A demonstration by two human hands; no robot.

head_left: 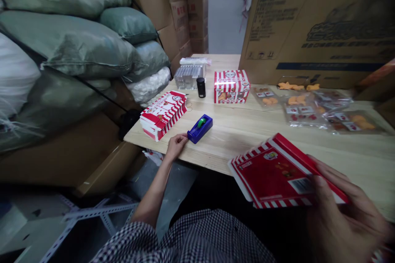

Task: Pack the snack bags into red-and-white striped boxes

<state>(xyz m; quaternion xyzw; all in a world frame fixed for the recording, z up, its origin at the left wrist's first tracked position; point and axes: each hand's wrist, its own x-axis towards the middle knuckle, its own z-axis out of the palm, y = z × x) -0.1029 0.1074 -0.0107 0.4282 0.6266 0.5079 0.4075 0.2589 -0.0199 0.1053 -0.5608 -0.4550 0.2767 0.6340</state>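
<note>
My right hand [348, 209] grips a red box [274, 172] with red-and-white striped edges, fingers on one side and thumb on the other. The box is tilted over the table's front edge, a loose flap hanging at its left end. My left hand [176, 146] is closed in a pinch at the front end of a blue tape dispenser [197, 132]. Whatever lies between those fingertips is too small to make out. Inside the dispenser sits a green-cored tape roll [201, 122]. A stack of flattened striped cartons [163, 114] lies just left of it.
Behind the dispenser stand a black cylinder [200, 87], an upright striped box [231, 86] and clear plastic packs [190, 74]. Bagged orange pieces [298, 109] lie at right before a large cardboard carton [308, 28]. Stuffed sacks [77, 45] pile up left of the table [240, 127].
</note>
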